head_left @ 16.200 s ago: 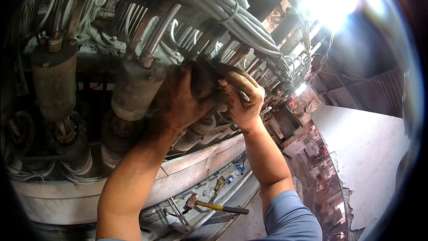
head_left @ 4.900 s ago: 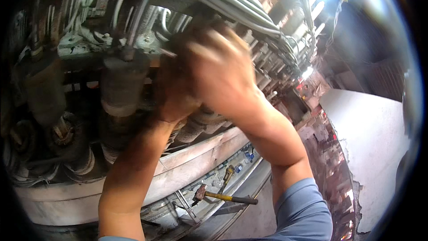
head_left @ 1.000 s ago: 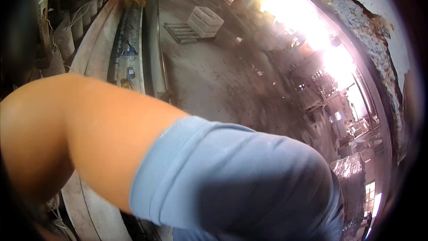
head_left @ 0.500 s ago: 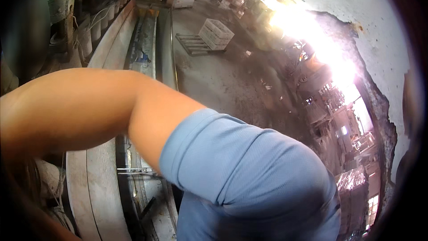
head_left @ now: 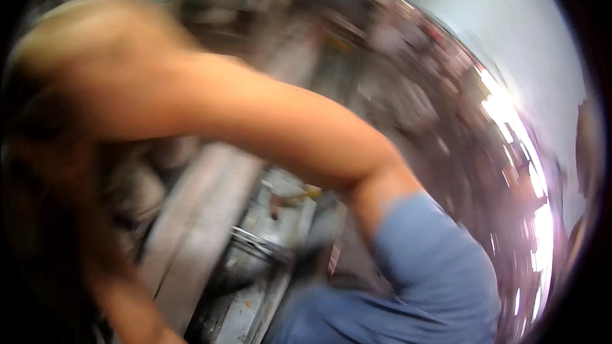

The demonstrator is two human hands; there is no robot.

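Observation:
My right arm, in a blue sleeve (head_left: 440,248), reaches across the view from the lower right. It ends in my right hand (head_left: 102,35) at the upper left, where motion smears the fingers and I cannot make out anything held. At the lower left rises my left forearm (head_left: 127,299), leading up into a dark, blurred area. My left hand and its fingers cannot be made out there. A long pale beam (head_left: 185,248) runs beneath the right arm.
Beside the beam lies a metal trough (head_left: 245,309) crossed by a metal bar (head_left: 255,242). A small yellow piece (head_left: 296,197) sits farther along it. Blurred workshop clutter and glaring light stand to the right, below a pale wall (head_left: 510,32).
The view has swung, and the background is heavily smeared. My right arm is more outstretched, its hand now showing at the upper left. More of my left forearm shows.

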